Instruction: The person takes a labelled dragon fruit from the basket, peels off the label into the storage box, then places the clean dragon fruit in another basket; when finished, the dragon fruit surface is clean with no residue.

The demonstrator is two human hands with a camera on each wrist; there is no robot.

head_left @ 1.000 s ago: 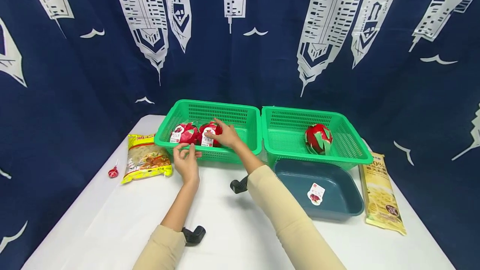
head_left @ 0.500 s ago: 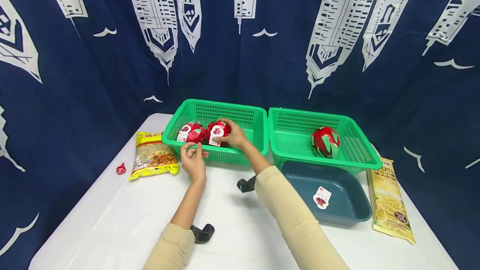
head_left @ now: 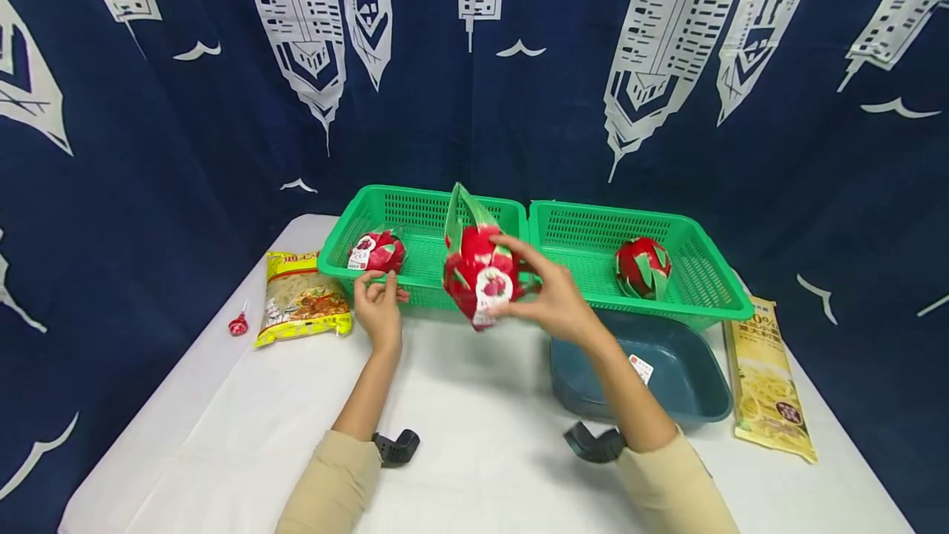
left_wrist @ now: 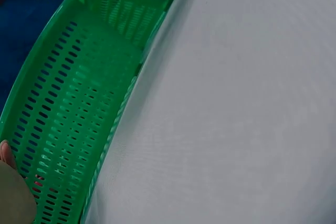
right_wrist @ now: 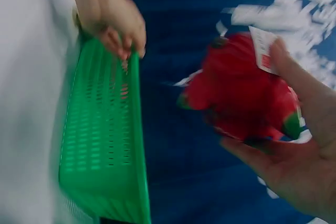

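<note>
In the head view my right hand [head_left: 552, 295] grips a red dragon fruit [head_left: 474, 266] with green leaf tips and a white sticker, thumb on one side and fingers on the other. It is held up in front of the left green basket [head_left: 426, 295]. My left hand [head_left: 379, 307] holds that basket's front rim, its fingers curled at the edge; the right wrist view shows this left hand [right_wrist: 118, 22] at the rim too. A second dragon fruit [head_left: 385, 252], also stickered, lies inside the left basket behind the left fingers.
A right green basket [head_left: 578, 299] holds one dragon fruit [head_left: 643, 268]. Before it stands a dark blue tub [head_left: 689, 386] with a white label [head_left: 641, 368]. A noodle packet [head_left: 771, 381] lies far right; a yellow food bag [head_left: 304, 299] and a red lollipop [head_left: 238, 325] lie left.
My right hand has taken hold of one dragon fruit in the left basket and lifted it out, up and toward the right. My left hand has stayed at the front rim.
</note>
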